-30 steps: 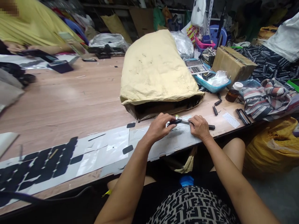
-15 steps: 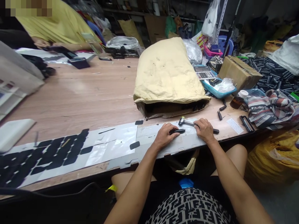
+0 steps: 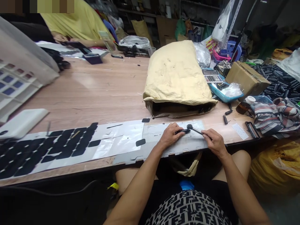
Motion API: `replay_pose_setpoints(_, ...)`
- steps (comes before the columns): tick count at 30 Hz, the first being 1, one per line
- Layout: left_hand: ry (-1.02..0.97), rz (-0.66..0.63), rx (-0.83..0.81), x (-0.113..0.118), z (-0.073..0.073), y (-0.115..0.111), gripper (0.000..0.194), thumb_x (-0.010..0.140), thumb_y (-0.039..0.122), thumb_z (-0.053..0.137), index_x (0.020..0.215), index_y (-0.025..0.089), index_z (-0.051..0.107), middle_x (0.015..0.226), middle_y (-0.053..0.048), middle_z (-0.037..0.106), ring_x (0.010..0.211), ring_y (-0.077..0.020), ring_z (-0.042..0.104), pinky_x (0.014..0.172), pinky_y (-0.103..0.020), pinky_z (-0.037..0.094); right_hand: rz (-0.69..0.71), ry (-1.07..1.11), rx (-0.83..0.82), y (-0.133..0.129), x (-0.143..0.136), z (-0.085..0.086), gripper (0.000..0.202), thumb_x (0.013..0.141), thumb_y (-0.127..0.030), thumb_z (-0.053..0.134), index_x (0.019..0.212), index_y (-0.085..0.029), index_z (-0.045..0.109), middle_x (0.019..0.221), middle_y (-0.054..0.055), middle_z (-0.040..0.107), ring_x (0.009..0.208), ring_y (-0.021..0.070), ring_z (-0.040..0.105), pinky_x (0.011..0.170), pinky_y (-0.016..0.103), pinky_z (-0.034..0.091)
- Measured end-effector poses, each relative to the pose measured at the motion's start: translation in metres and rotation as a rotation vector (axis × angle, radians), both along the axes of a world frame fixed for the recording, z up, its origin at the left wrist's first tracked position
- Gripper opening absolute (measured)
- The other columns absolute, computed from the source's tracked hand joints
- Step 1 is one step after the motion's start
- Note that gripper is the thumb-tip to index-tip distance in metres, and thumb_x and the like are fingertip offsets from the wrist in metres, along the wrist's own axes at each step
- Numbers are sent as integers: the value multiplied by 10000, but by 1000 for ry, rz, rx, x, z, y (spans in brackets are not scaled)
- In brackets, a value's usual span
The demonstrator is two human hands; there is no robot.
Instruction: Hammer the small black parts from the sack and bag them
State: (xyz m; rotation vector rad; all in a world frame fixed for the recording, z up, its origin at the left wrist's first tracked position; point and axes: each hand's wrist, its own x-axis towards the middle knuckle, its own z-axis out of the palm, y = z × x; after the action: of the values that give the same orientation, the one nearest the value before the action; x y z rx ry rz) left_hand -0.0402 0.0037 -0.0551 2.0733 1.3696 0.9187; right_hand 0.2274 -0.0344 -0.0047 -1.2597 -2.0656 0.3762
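Note:
My left hand (image 3: 170,135) is closed around a small black elongated part (image 3: 183,131), held low over a grey board (image 3: 154,147) at the table's front edge. My right hand (image 3: 215,142) grips a small hammer (image 3: 197,130) with a metal shaft. The hammer's dark round head is at the right end of the black part; whether they touch I cannot tell. Most of the hammer's handle is hidden in my fist. Just behind my hands lies a large pale yellow sack (image 3: 177,75), its dark mouth facing me.
Flat black pieces (image 3: 79,137) lie on white sheets at left, by a white crate (image 3: 25,79). To the right are a blue basket (image 3: 225,97), a calculator (image 3: 212,76), a brown bottle (image 3: 243,107) and a striped cloth (image 3: 272,115). A person in yellow (image 3: 77,23) sits across the table.
The hammer has swung round, its head now at the black part's end and its black handle covered by my right hand. The whole view has shifted, with things appearing farther right.

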Motion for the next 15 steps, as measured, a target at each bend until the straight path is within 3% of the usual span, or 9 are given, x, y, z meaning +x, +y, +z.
replay_pose_setpoints(5, 7, 7, -18, 1, 4, 0, 166, 868, 316, 699, 995, 233, 767, 844, -29, 602, 897, -203, 566, 819, -331, 449, -46, -77, -2, 2, -3, 2, 245, 958, -263, 524, 1079, -271, 736, 914, 34, 702, 897, 191, 667, 801, 304, 535)
replay_pose_setpoints(15, 20, 9, -36, 1, 8, 0, 108, 856, 328, 710, 876, 225, 736, 792, -11, 557, 854, -193, 536, 783, -316, 431, 30, -47, -38, 8, -18, -1, 235, 952, -266, 540, 1079, -265, 738, 941, 32, 720, 923, 186, 674, 824, 302, 532)
